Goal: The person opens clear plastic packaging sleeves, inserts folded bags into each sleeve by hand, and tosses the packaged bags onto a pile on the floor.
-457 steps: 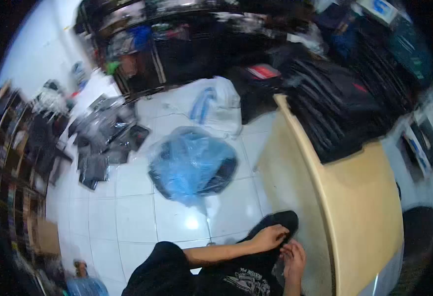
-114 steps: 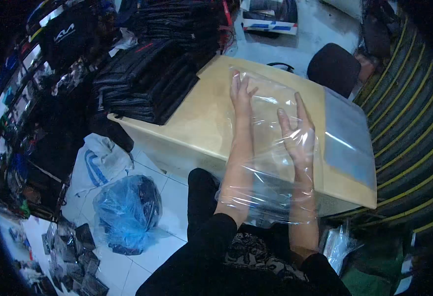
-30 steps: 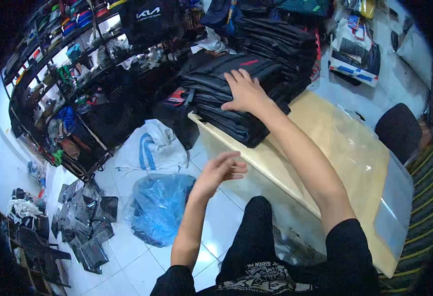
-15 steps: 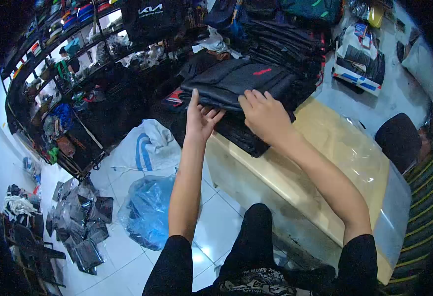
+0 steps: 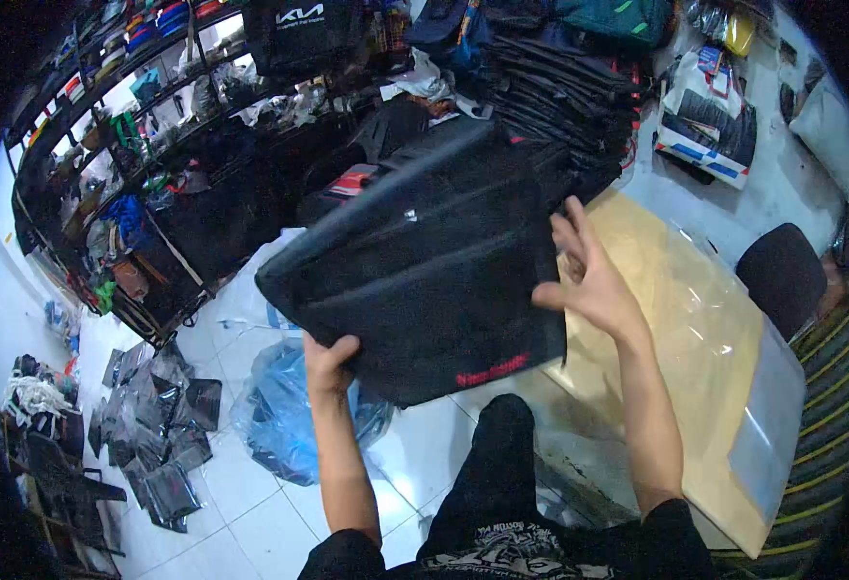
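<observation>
A flat black fabric bag [image 5: 415, 290] with small red lettering near its lower edge is held up, tilted, in front of me. My left hand [image 5: 328, 367] grips its lower left edge, thumb on the near face and the other fingers hidden behind. At the right edge of the bag is my right hand [image 5: 594, 280], its fingers apart and its thumb at the edge. Whether the right fingers touch the fabric is hard to tell.
Several black bags are stacked [image 5: 560, 92] at the back. A pale yellow tabletop [image 5: 666, 319] under clear plastic lies to the right. On the floor are a blue plastic bag [image 5: 284, 416] and dark plastic-wrapped packets [image 5: 163, 425]. Crowded shelves [image 5: 154, 87] stand at left.
The black bag has come up off the pile and toward me, and its broad face now shows. My left hand has moved down and left with it; my right hand has moved right and opened.
</observation>
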{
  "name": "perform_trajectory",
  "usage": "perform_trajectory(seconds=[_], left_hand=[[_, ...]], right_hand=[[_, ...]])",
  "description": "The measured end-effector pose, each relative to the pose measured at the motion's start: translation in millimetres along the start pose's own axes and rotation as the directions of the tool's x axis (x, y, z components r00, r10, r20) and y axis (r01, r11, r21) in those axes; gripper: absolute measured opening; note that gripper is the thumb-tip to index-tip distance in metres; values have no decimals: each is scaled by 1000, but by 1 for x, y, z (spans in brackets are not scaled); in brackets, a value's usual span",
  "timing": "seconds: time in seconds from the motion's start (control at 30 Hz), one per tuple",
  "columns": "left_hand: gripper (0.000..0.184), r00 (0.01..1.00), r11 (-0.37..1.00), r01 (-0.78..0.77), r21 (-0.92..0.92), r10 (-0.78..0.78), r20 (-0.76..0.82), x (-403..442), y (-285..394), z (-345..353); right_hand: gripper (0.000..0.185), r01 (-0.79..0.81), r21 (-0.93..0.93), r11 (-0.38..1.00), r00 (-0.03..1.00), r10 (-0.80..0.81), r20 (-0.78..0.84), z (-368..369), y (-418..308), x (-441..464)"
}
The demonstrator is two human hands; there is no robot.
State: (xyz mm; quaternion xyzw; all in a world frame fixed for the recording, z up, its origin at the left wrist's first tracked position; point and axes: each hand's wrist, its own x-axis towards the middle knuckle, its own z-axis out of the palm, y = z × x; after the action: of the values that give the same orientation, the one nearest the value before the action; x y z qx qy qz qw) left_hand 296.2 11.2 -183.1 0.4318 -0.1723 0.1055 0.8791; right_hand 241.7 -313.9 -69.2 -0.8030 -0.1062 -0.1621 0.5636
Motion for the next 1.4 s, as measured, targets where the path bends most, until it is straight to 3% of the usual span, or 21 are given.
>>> perform_trajectory(seconds=[0.03,0.13,0.27,0.4,0.43,0.53,0.6,0.67,0.7,0.77,0.8,0.87,0.9,1.0,1.03,1.13,1.17,1.23,1.27,1.33,1.4], left_hand=[[70,999,999,30,12,-31,30,-8,3,-11],[67,984,989,129,78,-137,112,-23,27,-25],[64,962,948,274,158,-272,-38,-50,32,-12],[69,946,919,323,226,-321,-47,-94,13,-11],[69,938,909,336,246,-346,-3,-103,15,-1],[68,899,841,421,339,-338,-278,-131,8,44],[54,932,875,305,377,-193,-306,-156,2,69],[41,947,732,231,642,-18,-320,-183,2,86],[34,942,789,246,563,-58,-331,-195,5,104],[48,992,640,120,759,-40,-122,-226,-15,85],[54,989,651,146,745,-121,-88,-234,-17,76],[66,960,660,205,723,-278,-18,-236,-11,78],[67,899,725,385,571,-433,-57,-234,-2,89],[83,759,676,-272,685,-287,585,-220,2,85],[85,793,830,-86,552,-278,542,-216,5,103],[46,830,965,19,260,-161,535,-203,16,131],[42,835,985,109,130,-162,526,-194,13,125],[37,881,963,-20,270,-111,460,-180,2,135],[36,908,824,-209,526,-37,418,-167,-6,155],[40,724,540,-618,571,107,682,-136,-28,207],[51,575,325,-791,518,105,812,-121,-56,243]], right_hand=[[128,-65,236,970,991,36,126,10,7,-8],[122,-134,543,829,975,13,220,21,10,-40],[97,-122,299,946,988,86,129,35,15,-66],[62,-321,382,867,939,345,6,55,39,-109],[59,-356,261,897,917,389,-88,61,46,-123],[50,-421,-168,891,849,322,-420,89,41,-157],[49,-462,-32,886,810,407,-422,104,25,-171],[66,-339,83,937,895,348,-279,114,12,-184],[81,-326,-7,945,931,320,-175,121,7,-190],[89,-73,39,997,997,73,4,117,0,-202],[90,27,40,999,996,-30,83,114,-2,-203],[103,-202,160,966,956,159,246,99,-8,-204],[106,-98,153,983,982,71,176,95,-12,-203],[114,-136,135,982,987,121,109,74,-4,-199],[114,-154,190,970,988,146,53,62,5,-205],[111,-269,174,947,949,292,-122,9,-3,-234],[109,-296,90,951,951,302,-65,-11,-9,-247],[105,-336,-85,938,939,341,45,-55,-23,-280],[103,-350,-174,920,924,370,98,-76,-29,-297],[100,-366,-340,866,876,444,188,-103,-40,-325],[96,-383,-444,810,836,509,207,-109,-44,-338]])
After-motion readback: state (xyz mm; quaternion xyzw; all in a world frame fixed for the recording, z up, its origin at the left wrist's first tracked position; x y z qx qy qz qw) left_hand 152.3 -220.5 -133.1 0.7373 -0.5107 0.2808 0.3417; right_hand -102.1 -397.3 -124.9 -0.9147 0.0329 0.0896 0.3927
